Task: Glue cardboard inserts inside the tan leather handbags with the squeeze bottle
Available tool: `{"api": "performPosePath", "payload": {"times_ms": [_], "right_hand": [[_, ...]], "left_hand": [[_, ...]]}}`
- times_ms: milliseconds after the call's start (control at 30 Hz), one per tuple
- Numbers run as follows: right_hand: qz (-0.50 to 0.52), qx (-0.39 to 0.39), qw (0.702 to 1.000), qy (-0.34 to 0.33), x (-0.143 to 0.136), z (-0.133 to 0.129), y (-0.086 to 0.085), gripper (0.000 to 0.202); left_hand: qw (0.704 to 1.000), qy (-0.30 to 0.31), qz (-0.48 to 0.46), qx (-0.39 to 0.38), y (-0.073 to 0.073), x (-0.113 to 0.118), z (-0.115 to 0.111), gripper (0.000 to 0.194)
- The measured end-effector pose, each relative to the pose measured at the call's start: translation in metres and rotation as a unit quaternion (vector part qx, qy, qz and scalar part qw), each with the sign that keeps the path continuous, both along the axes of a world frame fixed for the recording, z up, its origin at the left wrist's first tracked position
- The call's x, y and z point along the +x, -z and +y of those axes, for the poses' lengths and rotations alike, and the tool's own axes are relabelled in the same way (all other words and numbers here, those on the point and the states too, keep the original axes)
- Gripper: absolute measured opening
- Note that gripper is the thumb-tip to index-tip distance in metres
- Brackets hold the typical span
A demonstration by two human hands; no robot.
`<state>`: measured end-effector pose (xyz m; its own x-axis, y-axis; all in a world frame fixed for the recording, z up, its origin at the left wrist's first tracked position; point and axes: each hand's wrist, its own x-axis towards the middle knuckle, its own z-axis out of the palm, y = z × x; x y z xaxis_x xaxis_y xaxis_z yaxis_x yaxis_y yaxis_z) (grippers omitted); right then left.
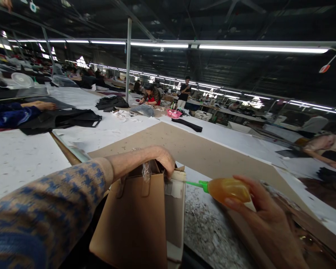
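Observation:
A tan bag with handles wrapped in clear plastic stands at the near edge of the table. My left hand reaches over its top and bends down at the right rim; the fingertips are hidden behind the edge. On the bag's right side a pale side panel shows. My right hand is wrapped round a squeeze bottle of amber liquid. The bottle lies nearly level, and its green nozzle points left, close to the upper edge of the side panel.
Brown board covers the middle of the white table. A stained patch is right of the bag. Black pieces lie at left beside another person's hand. A black strip and pink basket are farther back.

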<state>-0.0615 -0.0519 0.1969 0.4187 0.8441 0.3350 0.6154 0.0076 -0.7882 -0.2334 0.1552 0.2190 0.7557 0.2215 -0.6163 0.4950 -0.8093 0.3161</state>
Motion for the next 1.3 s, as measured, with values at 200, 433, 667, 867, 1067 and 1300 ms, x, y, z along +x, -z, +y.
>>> {"api": "performPosePath", "payload": {"times_ms": [200,433,667,867,1067,1300], "right_hand": [[-0.004,0.028,0.999,0.019,0.0,0.003,-0.006,0.05],[0.028,0.012,0.999,0.008,0.004,-0.002,0.008,0.052],[0.038,0.007,0.999,0.003,0.001,0.004,0.001,0.05],[0.044,-0.004,0.999,-0.012,0.005,0.003,0.005,0.052],[0.056,-0.065,0.996,-0.021,0.001,-0.009,0.011,0.051],[0.084,-0.103,0.991,-0.016,-0.003,-0.023,0.023,0.053]], "left_hand": [[1.0,0.001,-0.003,0.008,0.0,0.002,-0.003,0.014],[0.998,-0.017,-0.016,0.059,-0.004,0.0,-0.005,0.012],[0.994,-0.039,-0.039,0.096,-0.003,0.0,-0.009,0.01],[0.993,-0.055,-0.039,0.097,-0.007,-0.002,-0.013,0.006],[0.991,-0.063,-0.022,0.12,-0.008,-0.003,-0.016,0.01],[0.989,-0.077,-0.014,0.125,-0.015,-0.003,-0.026,0.01]]}}
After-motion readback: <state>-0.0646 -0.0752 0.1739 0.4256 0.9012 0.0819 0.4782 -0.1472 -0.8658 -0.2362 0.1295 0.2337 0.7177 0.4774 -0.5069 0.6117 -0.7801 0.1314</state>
